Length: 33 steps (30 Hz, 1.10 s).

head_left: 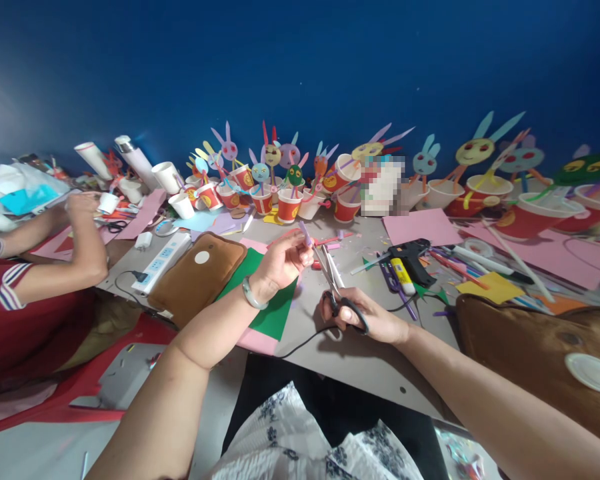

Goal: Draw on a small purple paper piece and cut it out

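My left hand (287, 259), with a bangle at the wrist, pinches a small rolled piece of purple paper (305, 233) between thumb and fingers. In my right hand (363, 317) is a pair of scissors (336, 293) with black handles. Their blades point up and away from me, parted a little, close beside my left fingertips. Whether the blades touch the purple piece I cannot tell. Under my left forearm lies a green sheet of paper (266, 313) on top of pink paper.
Paper cups (289, 205) with rabbit-faced paper figures line the wall. A black glue gun (413, 257) and a glue stick (403, 275) lie to the right, near a brown plush pad (520, 353). Left are another brown pad (200, 273), a power strip (163, 261) and a co-worker's arm (75, 267).
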Tool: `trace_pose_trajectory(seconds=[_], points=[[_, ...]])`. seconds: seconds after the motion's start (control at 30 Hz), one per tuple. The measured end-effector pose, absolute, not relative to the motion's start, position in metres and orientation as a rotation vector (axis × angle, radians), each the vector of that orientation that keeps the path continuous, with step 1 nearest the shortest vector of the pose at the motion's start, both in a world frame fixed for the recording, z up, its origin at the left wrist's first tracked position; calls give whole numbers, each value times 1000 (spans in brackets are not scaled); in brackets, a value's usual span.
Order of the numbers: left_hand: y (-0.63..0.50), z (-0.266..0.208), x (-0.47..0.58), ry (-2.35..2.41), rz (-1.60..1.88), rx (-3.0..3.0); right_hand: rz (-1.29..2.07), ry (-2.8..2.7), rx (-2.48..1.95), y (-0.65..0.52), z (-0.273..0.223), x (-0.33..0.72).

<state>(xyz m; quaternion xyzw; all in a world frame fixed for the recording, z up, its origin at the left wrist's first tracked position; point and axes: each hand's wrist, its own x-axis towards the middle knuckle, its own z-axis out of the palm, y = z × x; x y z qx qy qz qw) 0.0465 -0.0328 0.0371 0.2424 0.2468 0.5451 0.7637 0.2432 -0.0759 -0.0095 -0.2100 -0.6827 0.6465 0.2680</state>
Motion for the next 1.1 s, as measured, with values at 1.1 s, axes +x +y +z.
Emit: trace_pose_trajectory(seconds=[1.1], points=[[-33,37,47,556,1171,502,1755,-1850,-582,-76,-9,243]])
